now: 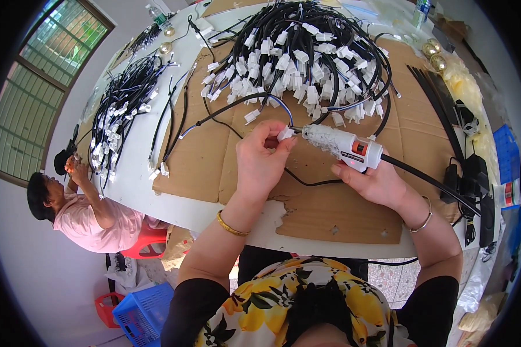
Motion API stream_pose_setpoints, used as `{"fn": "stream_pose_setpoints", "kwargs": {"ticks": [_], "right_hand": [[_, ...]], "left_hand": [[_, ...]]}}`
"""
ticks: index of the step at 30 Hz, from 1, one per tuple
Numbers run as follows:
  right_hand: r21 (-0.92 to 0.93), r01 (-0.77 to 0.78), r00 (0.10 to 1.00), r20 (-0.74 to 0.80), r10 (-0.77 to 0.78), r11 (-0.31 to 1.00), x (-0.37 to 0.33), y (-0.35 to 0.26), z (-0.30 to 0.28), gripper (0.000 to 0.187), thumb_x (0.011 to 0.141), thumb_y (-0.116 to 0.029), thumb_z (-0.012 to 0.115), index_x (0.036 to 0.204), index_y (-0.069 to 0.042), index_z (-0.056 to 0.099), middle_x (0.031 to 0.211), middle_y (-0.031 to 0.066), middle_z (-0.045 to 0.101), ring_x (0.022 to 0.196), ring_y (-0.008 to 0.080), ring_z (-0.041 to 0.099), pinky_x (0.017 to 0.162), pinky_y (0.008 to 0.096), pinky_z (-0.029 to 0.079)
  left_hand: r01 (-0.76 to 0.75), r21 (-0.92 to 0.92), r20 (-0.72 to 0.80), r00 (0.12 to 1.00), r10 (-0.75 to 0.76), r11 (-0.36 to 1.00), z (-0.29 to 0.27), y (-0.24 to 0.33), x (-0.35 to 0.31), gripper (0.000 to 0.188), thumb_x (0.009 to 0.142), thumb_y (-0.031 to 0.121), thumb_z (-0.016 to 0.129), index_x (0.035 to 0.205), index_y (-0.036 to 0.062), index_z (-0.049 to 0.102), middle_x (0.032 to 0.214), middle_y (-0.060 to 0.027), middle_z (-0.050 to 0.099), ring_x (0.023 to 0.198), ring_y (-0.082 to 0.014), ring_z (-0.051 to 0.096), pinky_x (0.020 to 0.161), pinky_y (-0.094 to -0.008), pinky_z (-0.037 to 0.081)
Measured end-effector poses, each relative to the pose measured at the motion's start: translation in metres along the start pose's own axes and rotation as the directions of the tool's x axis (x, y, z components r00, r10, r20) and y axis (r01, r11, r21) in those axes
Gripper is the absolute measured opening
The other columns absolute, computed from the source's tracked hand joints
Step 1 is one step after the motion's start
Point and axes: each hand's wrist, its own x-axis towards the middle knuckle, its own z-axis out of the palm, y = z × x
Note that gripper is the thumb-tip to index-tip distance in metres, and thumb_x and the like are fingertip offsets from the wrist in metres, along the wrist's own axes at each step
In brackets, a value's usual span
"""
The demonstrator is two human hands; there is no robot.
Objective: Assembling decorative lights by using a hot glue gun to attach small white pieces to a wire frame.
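Observation:
My left hand (259, 157) pinches a small white plastic connector (285, 134) at the end of a black cable with blue and white wires. In my right hand (371, 180) is a white hot glue gun (336, 143), its nozzle at the connector's wire end. Whether the tip touches the connector is too small to tell. A thick black cord (428, 180) runs from the back of the gun to the right. Just beyond my hands lies a big heap of black cables (307, 63) with white connectors facing me.
Brown cardboard (341, 222) covers the white table (185, 217). On the left lies another cable bundle (118, 115); beside it a person in pink (101, 225) sits with hands raised. Black adapters (474, 173) and long black strips (437, 110) lie right. A blue crate (145, 315) stands below left.

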Motion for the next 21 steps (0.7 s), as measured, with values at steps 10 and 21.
{"fn": "stream_pose_setpoints", "kwargs": {"ticks": [10, 21], "right_hand": [[-0.059, 0.006, 0.999, 0.033, -0.004, 0.998, 0.0000, -0.0027, -0.0025, 0.028, 0.072, -0.006, 0.062, 0.096, 0.003, 0.053, 0.071, 0.0065, 0.058, 0.063, 0.0085, 0.053, 0.057, 0.0233, 0.045], [-0.074, 0.042, 0.998, 0.042, -0.039, 0.996, 0.0010, -0.0089, -0.0027, 0.026, 0.073, -0.005, 0.060, 0.098, 0.003, 0.055, 0.072, 0.0058, 0.059, 0.065, 0.0070, 0.054, 0.057, 0.0224, 0.045]], "left_hand": [[-0.005, -0.014, -0.002, 1.000, 0.005, 1.000, 0.0006, -0.0011, 0.0004, 0.020, 0.071, -0.003, 0.064, 0.088, -0.0023, 0.055, 0.075, -0.0037, 0.059, 0.066, -0.0071, 0.055, 0.059, -0.0189, 0.045], [0.041, -0.122, -0.007, 0.999, -0.042, 0.992, -0.0005, 0.0035, 0.0023, 0.029, 0.070, -0.007, 0.063, 0.093, 0.0001, 0.047, 0.076, -0.0044, 0.059, 0.069, -0.0067, 0.054, 0.060, -0.0182, 0.043]]}}
